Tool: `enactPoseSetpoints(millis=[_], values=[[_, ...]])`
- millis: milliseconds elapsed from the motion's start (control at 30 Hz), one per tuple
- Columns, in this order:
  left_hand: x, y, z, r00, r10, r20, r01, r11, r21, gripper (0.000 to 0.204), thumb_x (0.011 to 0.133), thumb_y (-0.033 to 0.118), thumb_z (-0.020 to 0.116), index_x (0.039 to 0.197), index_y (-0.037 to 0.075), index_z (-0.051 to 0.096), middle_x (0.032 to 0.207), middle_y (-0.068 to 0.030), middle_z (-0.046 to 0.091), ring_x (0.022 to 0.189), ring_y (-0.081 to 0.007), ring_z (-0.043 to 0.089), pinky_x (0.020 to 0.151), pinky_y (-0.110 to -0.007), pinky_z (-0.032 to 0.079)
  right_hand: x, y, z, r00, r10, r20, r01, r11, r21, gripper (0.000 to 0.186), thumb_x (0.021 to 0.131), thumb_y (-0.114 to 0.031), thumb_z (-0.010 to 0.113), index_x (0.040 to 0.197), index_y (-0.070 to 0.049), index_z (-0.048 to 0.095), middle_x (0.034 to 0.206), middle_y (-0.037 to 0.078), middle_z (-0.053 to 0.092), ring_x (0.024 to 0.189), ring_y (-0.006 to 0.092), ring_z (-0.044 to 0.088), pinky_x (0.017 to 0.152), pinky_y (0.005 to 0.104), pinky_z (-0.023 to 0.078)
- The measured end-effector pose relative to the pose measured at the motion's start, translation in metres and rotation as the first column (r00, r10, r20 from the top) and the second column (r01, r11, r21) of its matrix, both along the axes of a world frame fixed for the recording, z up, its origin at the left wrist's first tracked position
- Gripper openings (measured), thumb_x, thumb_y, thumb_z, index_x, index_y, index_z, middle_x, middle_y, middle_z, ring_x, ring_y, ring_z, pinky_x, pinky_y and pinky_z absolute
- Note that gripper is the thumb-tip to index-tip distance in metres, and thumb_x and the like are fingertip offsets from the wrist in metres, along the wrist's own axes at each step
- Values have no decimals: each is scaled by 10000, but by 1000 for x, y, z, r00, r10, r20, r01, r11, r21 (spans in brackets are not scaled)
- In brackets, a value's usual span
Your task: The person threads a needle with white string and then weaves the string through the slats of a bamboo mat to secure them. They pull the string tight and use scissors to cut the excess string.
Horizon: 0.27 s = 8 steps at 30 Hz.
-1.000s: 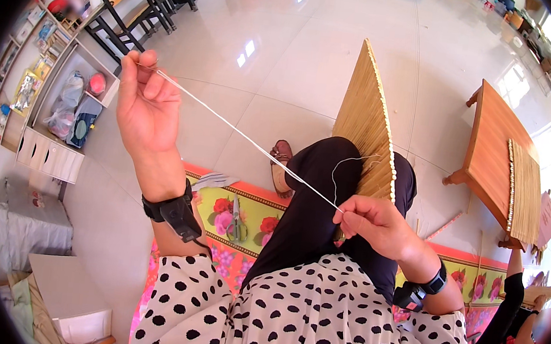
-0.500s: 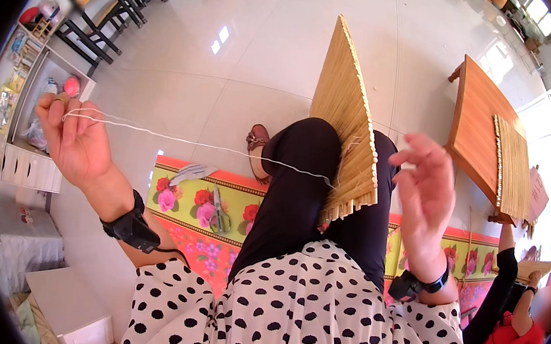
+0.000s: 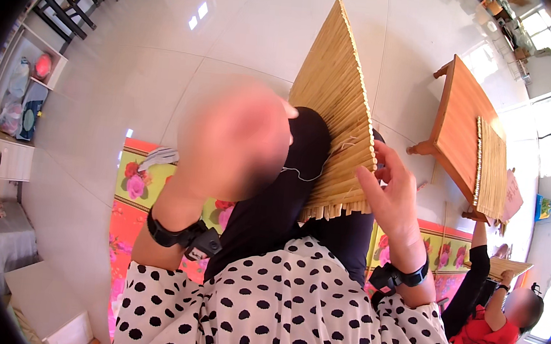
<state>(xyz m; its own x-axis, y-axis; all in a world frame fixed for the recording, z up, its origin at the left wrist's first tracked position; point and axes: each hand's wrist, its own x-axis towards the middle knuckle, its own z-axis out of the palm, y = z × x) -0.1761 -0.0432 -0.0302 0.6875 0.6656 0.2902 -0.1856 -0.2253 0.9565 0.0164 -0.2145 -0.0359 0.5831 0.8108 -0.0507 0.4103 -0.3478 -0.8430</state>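
Observation:
A mat of straw-coloured reeds or sticks (image 3: 349, 126) stands on edge between my knees, over dark trousers. White thread (image 3: 301, 176) hangs in a loose curve from its left face toward my left hand (image 3: 236, 135). That hand is raised left of the mat, its fingers smeared by blur, so what they hold cannot be made out. At the mat's right edge is my right hand (image 3: 389, 196), thumb and curved fingers apart. Its thumb overlaps the edge of the mat; whether it presses on it is unclear. Short thread ends show on the mat near this edge.
A flowered cloth (image 3: 134, 188) lies beneath me, with a grey striped cloth (image 3: 159, 157) on it. To the right, a low wooden table (image 3: 462, 124) bears another reed mat (image 3: 490, 169). A person in red (image 3: 492, 335) sits at the far right. Shelves (image 3: 10, 140) and chairs (image 3: 73, 3) stand left.
My left hand has swung right, from far left to near the mat, and the stretched thread has gone slack. My right hand has come in to the mat's edge. The view has shifted slightly.

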Motion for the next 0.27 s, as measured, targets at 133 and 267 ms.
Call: enactPoseSetpoints(millis=[133, 267], values=[[25, -11, -22, 990, -126, -61, 124, 992, -37, 42, 882, -25, 606, 902, -26, 642, 741, -39, 600, 592, -72, 591, 523, -192, 443, -6, -10, -10, 999, -33, -36, 33, 999, 15, 439, 795, -89, 655, 1208, 34, 569, 963, 105, 670, 757, 119, 641, 640, 241, 510], [34, -7, -34, 962, -208, -179, 230, 967, 108, 13, 869, 10, 654, 873, 19, 645, 762, -38, 605, 581, -85, 579, 530, -212, 456, -5, -21, -11, 1000, -17, -7, 17, 998, -56, 486, 787, -95, 665, 1250, 14, 561, 1000, 101, 670, 805, 105, 654, 631, 222, 511]])
